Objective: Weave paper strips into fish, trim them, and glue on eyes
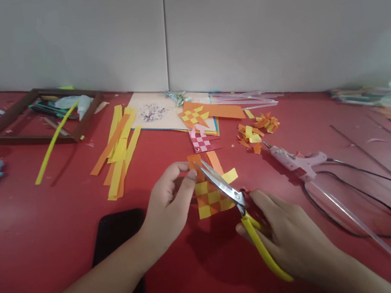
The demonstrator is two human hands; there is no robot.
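Observation:
My left hand [172,203] pinches an orange strip at the upper left of a small woven paper piece [209,200], checkered in orange and yellow. Loose strip ends stick out from its top and right side. In my right hand [281,231] is a pair of scissors [230,192] with yellow and red handles. The blades lie over the woven piece, their tips by the orange strip near my left thumb. Just beyond sits a pink and red woven paper fish [202,140]. Behind it lies an orange and yellow woven fish [194,116].
A pink glue gun [299,163] with a trailing cord lies at right, near paper scraps [252,133]. Yellow and orange strips [119,153] and a black phone [116,232] are at left. Farther left stands a brown frame [28,137]. A wall [109,37] closes the back.

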